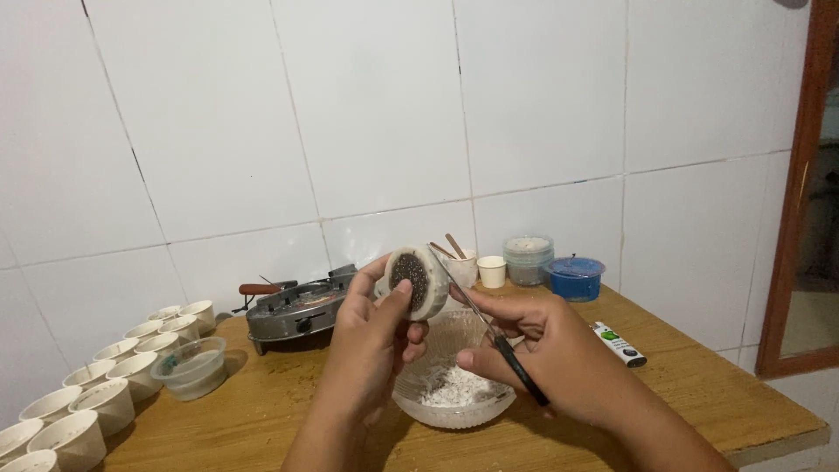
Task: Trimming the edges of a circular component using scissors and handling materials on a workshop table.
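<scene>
My left hand holds a small white cup tipped on its side, its mouth facing me and showing a dark speckled filling. My right hand grips black-handled scissors, whose metal blades reach up to the cup's right rim. Both hands hover over a clear glass bowl holding white flaky scrapings on the wooden table.
Several white cups line the table's left side, beside a clear plastic container. A small metal stove stands behind. At the back sit a cup with wooden sticks, a small white cup, a clear tub and a blue tub. A lighter lies at the right.
</scene>
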